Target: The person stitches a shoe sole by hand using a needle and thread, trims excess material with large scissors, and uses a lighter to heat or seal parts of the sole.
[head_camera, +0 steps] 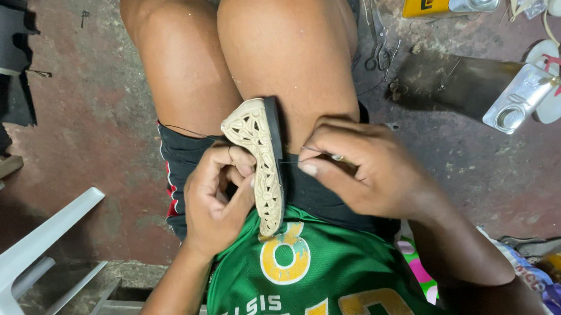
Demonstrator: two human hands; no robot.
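While the shoe (261, 163) rests on edge in the person's lap, between the thighs, its cream cut-out upper faces the left hand (216, 196) and its thin black sole faces the right hand (359, 170). Toe end points away from the body; heel end lies against the green jersey (324, 281). The upper shows an open, lace-like pattern, pale and clean, joined to the dark sole along one long edge.

Left hand: fingers curled and pressed around the upper from the side, thumb against the cream material. Right hand: thumb and forefinger pinched together on a thin needle (321, 154), just beside the sole edge; remaining fingers folded in. A dark thread (189, 132) runs from the shoe across the left thigh.

Surroundings: rough concrete floor (97, 110), reddish and stained. Scissors (377, 52) lie on the floor beyond the right knee. A metal can (522, 100) lies on its side near a white flip-flop (547, 78), well apart from the hands. A yellow tin (426, 2) stands at the top edge. A white plastic chair (19, 257) stands at lower left; dark sheet material (1, 55) lies at left.
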